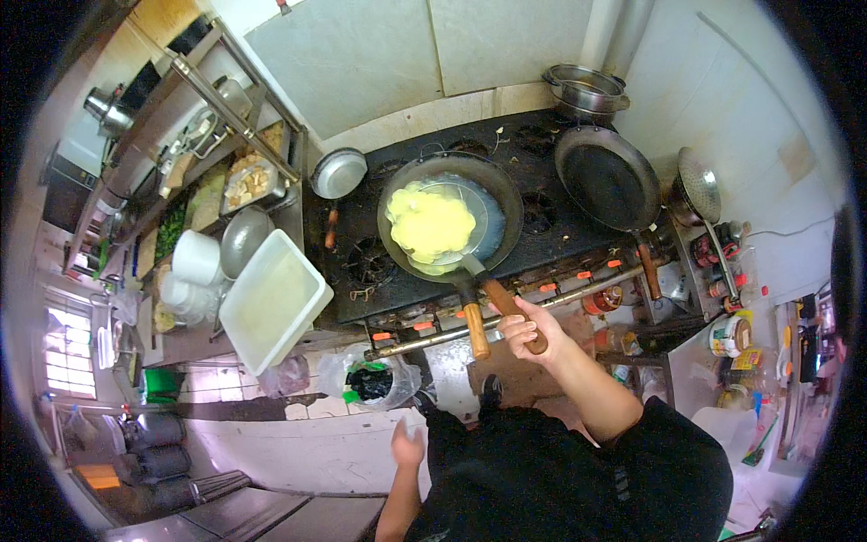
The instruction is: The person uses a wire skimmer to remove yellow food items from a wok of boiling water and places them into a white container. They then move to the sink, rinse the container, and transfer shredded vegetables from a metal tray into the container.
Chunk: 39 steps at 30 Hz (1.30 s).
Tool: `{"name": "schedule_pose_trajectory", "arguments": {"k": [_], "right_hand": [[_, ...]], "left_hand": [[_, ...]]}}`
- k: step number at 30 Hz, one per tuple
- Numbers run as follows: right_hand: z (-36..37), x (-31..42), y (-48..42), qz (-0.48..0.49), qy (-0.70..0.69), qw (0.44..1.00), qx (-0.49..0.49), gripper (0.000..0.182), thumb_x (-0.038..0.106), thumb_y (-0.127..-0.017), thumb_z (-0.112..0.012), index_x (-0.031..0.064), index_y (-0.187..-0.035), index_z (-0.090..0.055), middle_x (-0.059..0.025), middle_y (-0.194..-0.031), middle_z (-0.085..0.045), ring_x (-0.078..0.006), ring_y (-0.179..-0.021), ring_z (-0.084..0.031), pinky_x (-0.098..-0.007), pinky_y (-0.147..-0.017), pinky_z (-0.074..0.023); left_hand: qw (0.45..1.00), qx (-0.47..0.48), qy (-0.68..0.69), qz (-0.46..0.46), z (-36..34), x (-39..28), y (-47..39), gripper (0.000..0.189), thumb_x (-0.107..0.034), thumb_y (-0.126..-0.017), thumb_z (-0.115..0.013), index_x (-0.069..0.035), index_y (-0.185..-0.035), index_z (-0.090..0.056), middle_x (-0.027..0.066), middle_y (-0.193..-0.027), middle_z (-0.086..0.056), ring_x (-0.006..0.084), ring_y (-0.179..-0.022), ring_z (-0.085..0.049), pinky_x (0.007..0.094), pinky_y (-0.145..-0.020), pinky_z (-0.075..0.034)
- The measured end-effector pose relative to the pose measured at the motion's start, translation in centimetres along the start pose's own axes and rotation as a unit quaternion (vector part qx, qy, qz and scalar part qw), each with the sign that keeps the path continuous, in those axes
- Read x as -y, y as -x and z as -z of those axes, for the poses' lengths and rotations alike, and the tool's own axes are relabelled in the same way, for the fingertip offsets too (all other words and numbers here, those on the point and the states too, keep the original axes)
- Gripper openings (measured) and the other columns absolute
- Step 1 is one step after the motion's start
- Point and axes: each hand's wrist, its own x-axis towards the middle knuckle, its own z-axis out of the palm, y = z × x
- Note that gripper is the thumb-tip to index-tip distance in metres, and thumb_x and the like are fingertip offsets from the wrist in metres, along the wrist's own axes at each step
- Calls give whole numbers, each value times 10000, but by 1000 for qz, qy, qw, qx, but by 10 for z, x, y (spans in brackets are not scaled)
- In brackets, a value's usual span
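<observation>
My right hand (pixel 532 332) is closed around the wooden handle of a strainer (pixel 479 237). The strainer lies in a wok (pixel 508 251) on the black stove. Pale yellow slices (pixel 433 220), perhaps potato, are heaped over the strainer inside the wok, and bluish liquid shows at their right. The wok's own wooden handle (pixel 477 332) points towards me, just left of my right hand, untouched. My left hand (pixel 408 444) hangs low near my body, away from the stove. It is blurred, and its fingers hold nothing visible.
A small saucepan (pixel 340 175) sits left of the wok, a dark frying pan (pixel 606 179) right of it. A metal rail (pixel 433 339) runs along the stove front above knobs. A white plastic tub (pixel 274 301) stands at the left; a lined bin (pixel 369 379) is on the floor.
</observation>
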Motion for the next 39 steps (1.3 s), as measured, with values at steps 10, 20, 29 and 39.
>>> {"name": "schedule_pose_trajectory", "arguments": {"k": [10, 20, 29, 39], "right_hand": [[21, -3, 50, -4, 40, 993, 107, 459, 440, -1015, -401, 86, -1276, -531, 1, -655, -415, -61, -462, -424, -216, -393, -375], [-2, -27, 44, 51, 49, 990, 119, 470, 426, -1025, -376, 34, -1236, -526, -8, -663, -432, -74, -486, -435, -228, -414, -381], [8, -78, 14, 101, 10, 986, 134, 438, 336, -995, -464, 4, -1277, -509, -4, -684, -426, -87, -504, -436, -234, -432, -391], [-27, -211, -28, 121, 123, 975, 138, 490, 402, -1018, -419, 102, -1405, -424, -3, -689, -410, -66, -492, -419, -223, -420, -361]], "left_hand": [[880, 6, 16, 474, 70, 150, 190, 618, -205, -787, -716, 102, -1279, -504, 282, -1242, -575, 366, -1165, -565, 415, -993, -446], [954, -43, 48, 293, 27, 186, 162, 631, -170, -804, -686, 142, -1300, -453, 320, -1230, -564, 387, -1162, -562, 428, -994, -440], [951, -47, 55, 300, 111, 171, 94, 641, -258, -818, -687, 59, -1332, -471, 310, -1231, -570, 363, -1142, -585, 376, -980, -453], [930, -11, 101, 352, 125, 290, 80, 698, -301, -782, -721, 87, -1309, -479, 296, -1209, -592, 349, -1116, -603, 371, -969, -464]]}}
